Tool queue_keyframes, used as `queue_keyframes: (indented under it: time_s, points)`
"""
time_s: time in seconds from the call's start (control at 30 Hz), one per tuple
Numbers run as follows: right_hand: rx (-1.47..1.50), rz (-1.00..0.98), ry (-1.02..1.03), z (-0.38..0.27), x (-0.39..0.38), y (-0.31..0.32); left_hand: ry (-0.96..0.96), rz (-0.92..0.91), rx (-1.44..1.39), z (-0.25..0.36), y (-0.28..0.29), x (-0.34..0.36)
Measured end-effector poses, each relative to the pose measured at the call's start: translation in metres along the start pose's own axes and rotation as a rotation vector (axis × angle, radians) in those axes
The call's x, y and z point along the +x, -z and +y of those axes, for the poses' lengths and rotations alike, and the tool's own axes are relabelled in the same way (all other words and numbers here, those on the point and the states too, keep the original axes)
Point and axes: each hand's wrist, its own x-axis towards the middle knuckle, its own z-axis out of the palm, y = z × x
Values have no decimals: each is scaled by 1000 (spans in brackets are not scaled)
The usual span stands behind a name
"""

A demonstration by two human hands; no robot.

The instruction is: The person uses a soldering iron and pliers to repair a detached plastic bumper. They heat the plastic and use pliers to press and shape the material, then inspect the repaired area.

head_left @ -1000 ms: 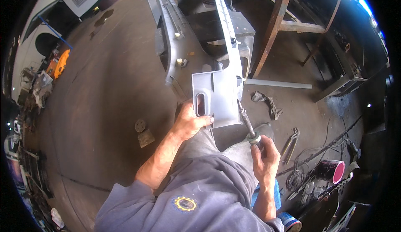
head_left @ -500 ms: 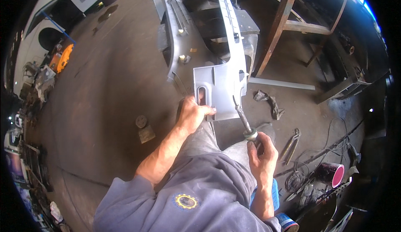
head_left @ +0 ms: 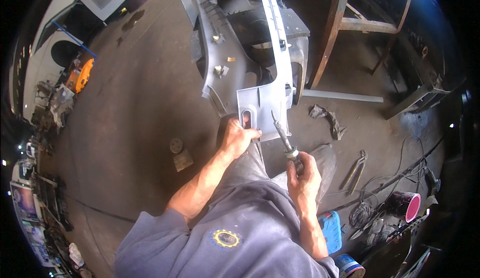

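Note:
My left hand (head_left: 239,137) grips the near end of a light grey plastic trim panel (head_left: 270,109), thumb on its face and fingers at an oblong slot. From that broad end the panel runs away from me as a long narrow strip. A soldering iron (head_left: 282,134) is in my right hand (head_left: 305,175), fingers wrapped round its handle. Its thin tip points away from me, over the panel's right part; whether it touches the surface I cannot tell. Left of the held panel lies a second grey trim panel (head_left: 227,75) with small clips on it, propped on a dark stand (head_left: 295,24).
A rusty metal frame (head_left: 328,35) rises at the far right, near a grey bar (head_left: 345,96) on the floor. Pliers (head_left: 356,172), coiled cable (head_left: 362,215), a can with a pink inside (head_left: 411,208) and a blue plastic case (head_left: 330,232) lie to my right.
My right hand has brought the soldering iron left and inward, its tip now further over the panel. The left hand keeps its hold. The whole view has shifted slightly.

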Motion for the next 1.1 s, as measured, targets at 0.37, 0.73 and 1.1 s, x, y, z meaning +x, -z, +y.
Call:
queue_keyframes:
  time_s: [0.37,0.73,1.1]
  points:
    - [-4,4,45,3,4,-5,-57,8,45,-8,-1,2]
    - [10,27,87,3,9,-7,-38,10,38,-3,-3,0]
    - [12,3,36,1,10,-8,-32,4,59,-5,-2,0]
